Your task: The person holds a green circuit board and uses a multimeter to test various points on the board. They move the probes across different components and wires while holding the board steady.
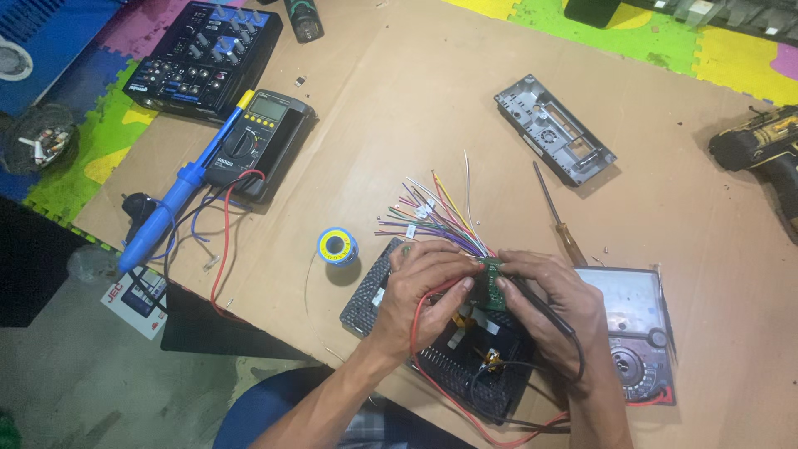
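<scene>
Green circuit board (494,285) sits pinched between left hand (424,287) and right hand (550,309) fingers above black chassis (465,366); red probe lead (420,333) could snag, tugging loose wires (432,212).

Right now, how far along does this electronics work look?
Done: the grey faceplate lies removed, apart on the cardboard. In hand: left hand and right hand hold a green circuit board with coloured wires. Left: the solder spool and blue desoldering pump lie untouched.

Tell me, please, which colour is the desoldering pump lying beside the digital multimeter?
Blue, with a yellow tip; the desoldering pump shows clearly in the head view.
</scene>
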